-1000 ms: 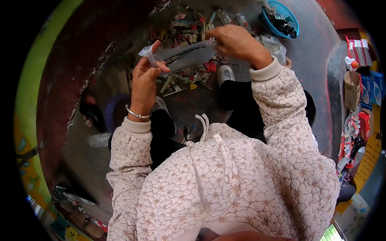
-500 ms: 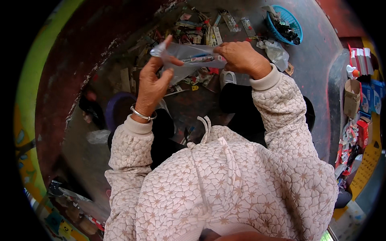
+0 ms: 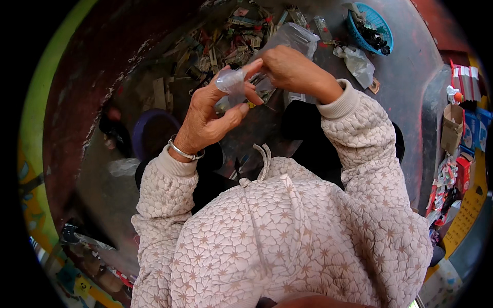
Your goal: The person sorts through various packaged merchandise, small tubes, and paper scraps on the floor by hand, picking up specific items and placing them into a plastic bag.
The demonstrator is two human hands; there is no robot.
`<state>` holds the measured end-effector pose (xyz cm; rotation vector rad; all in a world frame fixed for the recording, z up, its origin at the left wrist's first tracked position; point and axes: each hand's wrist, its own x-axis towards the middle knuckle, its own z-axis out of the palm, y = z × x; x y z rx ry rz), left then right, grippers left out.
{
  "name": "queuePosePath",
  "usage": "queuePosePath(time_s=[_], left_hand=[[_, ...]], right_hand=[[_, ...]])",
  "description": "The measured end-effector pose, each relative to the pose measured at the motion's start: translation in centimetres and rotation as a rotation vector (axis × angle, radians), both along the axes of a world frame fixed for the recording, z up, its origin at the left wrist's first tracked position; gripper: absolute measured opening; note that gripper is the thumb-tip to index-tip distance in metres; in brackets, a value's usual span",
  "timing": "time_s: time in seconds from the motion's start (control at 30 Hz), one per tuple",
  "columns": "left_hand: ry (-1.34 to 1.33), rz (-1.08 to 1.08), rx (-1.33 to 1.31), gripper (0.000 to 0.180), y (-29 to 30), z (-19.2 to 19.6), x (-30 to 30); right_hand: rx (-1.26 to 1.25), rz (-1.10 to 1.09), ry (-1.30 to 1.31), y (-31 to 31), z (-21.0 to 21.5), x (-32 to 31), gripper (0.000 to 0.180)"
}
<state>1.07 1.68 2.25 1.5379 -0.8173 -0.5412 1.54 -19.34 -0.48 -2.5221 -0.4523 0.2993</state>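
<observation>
My left hand (image 3: pixel 213 115) has its fingers curled around clear plastic (image 3: pixel 231 84), which wraps over the index finger and shines in the light. Close against it, my right hand (image 3: pixel 290 66) is closed in a pinch, fingertips turned down and partly hidden. A clear plastic bag (image 3: pixel 295 38) spreads out beyond the right hand. Whether the plastic on the left fingers belongs to this same bag, I cannot tell. Below the hands, on the floor, lies a heap of small slim packets and pens (image 3: pixel 226 46), partly covered by the hands and the bag.
A blue plastic basket (image 3: pixel 371 28) with dark pieces inside stands at the far right, near a crumpled clear bag (image 3: pixel 358 65). To the left are a purple basin (image 3: pixel 149 131) and a black bag (image 3: pixel 115 136). Boxes (image 3: pixel 475 128) and goods line the right edge.
The bag, stretched between both hands with pens visible inside, has swung up and away beyond the right hand. My left hand has moved right, toward the right hand, which shifted slightly left.
</observation>
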Motion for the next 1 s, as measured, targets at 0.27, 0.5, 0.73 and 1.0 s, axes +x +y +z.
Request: queuePosePath(time_s=[0.27,0.5,0.73,1.0], left_hand=[[0.11,0.034,-0.079,0.043,0.5,-0.6,0.8],[0.203,0.011,-0.074,0.026,0.1,-0.9,0.6],[0.403,0.176,0.139,0.022,-0.3,-1.1,1.0],[0.383,0.09,0.225,0.023,-0.7,-1.4,1.8]], right_hand=[[-0.371,0.159,0.115,2.2,-3.6,1.1,0.018],[-0.354,0.234,0.19,0.6,-3.2,1.2,0.019],[0.21,-0.099,-0.086,-1.3,3.3,0.0,0.039],[0.31,0.245,0.169,0.7,1.8,-0.5,0.072]])
